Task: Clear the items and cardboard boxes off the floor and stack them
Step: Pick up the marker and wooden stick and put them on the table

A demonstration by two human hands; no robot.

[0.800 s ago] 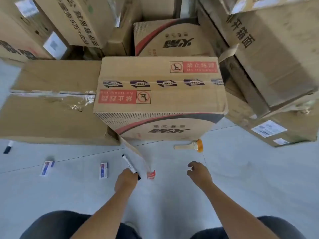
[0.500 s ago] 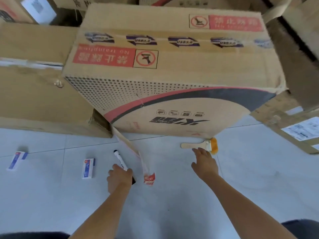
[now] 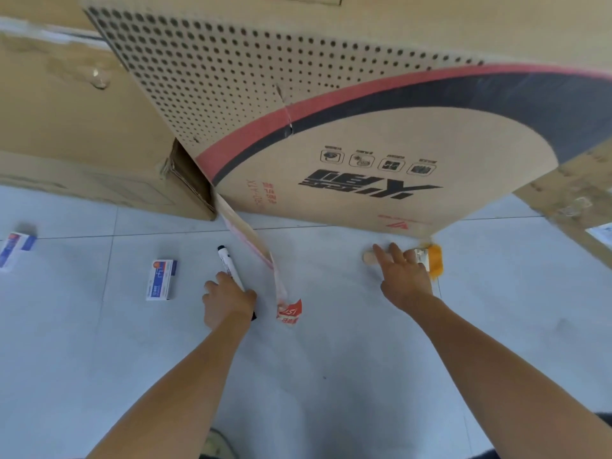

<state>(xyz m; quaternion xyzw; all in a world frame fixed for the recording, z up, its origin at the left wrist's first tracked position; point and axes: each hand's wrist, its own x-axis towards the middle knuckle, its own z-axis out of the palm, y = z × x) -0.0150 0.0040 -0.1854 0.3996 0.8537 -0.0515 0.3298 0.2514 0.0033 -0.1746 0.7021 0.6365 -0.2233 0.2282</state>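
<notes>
A white marker with a black cap [image 3: 227, 260] lies on the pale tiled floor. My left hand [image 3: 228, 301] lies over its near end, fingers curled around it. My right hand [image 3: 404, 274] rests on the handle of a small wooden brush with orange bristles [image 3: 434, 261], fingers spread across it; whether they grip it is unclear. Both items sit just in front of a large printed cardboard box [image 3: 381, 154] with a red and black arc. A small blue and white box [image 3: 161, 279] lies left of the marker, and another one [image 3: 15, 246] sits at the left edge.
A strip of tape with a red end [image 3: 265, 266] hangs from the big box down to the floor between my hands. A plain cardboard box [image 3: 76, 127] stands to the left, another [image 3: 576, 190] at the right. Open tiled floor [image 3: 331, 359] lies near me.
The view has dropped closer to the floor. My right hand reached forward onto the brush handle. My left hand stayed on the marker's near end.
</notes>
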